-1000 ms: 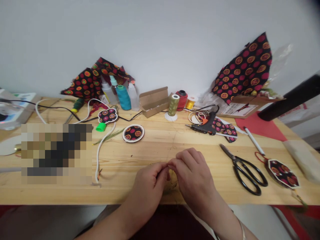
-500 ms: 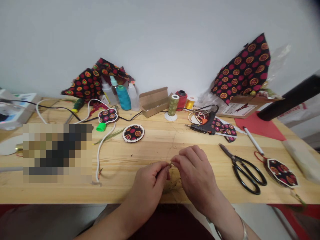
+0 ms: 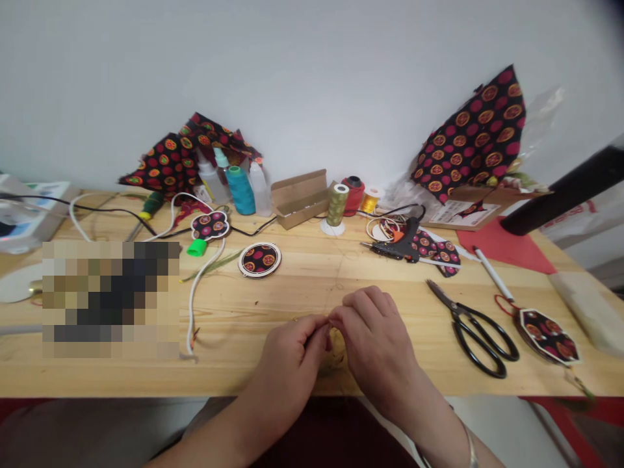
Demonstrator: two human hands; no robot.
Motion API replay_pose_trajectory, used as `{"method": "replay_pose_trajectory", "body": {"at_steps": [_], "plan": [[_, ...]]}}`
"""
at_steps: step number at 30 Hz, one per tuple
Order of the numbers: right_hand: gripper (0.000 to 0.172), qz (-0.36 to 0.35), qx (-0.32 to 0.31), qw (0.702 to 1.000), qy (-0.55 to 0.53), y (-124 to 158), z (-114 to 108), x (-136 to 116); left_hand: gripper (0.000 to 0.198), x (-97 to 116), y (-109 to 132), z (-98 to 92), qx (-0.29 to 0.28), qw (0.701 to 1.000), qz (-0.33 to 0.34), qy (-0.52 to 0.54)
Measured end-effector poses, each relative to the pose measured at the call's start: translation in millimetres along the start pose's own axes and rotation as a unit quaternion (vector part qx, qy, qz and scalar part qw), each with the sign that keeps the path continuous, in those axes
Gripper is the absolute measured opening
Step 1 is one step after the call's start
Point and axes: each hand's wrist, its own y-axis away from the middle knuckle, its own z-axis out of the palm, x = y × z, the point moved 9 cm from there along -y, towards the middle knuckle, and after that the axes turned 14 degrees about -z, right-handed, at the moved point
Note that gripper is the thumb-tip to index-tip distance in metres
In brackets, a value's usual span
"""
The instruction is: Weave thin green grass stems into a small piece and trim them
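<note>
Close to the table's front edge, my left hand (image 3: pixel 295 354) and my right hand (image 3: pixel 377 344) meet fingertip to fingertip, both closed in a pinch. Between them they hold thin thread; its exact shape at the fingertips is hidden. A fine strand of this thread (image 3: pixel 338 285) trails away over the wood beyond my fingers. Loose olive strands show dimly below the hands. Behind stands a spool of olive thread (image 3: pixel 337 207). Black-handled scissors (image 3: pixel 475 330) lie to the right of my right hand, and a round fabric-covered piece (image 3: pixel 260 260) lies beyond my left.
A glue gun (image 3: pixel 397 244), a white marker (image 3: pixel 494 276) and an octagonal fabric piece (image 3: pixel 550 335) lie on the right. Teal thread (image 3: pixel 240 190), bottles and an open cardboard box (image 3: pixel 299 200) stand along the wall. A white cord (image 3: pixel 192 305) and a flower-shaped piece (image 3: pixel 210 225) are left.
My right hand has shifted slightly left and its fingertips have drawn closer to the left ones. My left hand has barely moved.
</note>
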Motion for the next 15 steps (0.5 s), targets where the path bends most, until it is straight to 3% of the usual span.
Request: {"method": "replay_pose_trajectory", "body": {"at_steps": [7, 15], "plan": [[0.014, 0.01, -0.011, 1.0, -0.007, 2.7, 7.4, 6.5, 0.024, -1.4, 0.3, -0.5, -0.001, 1.0, -0.006, -0.006], [0.018, 0.023, 0.028, 0.999, -0.016, 1.3, -4.2, 11.1, 0.025, -6.9, -0.6, 0.6, 0.002, 1.0, -0.011, -0.004]]}}
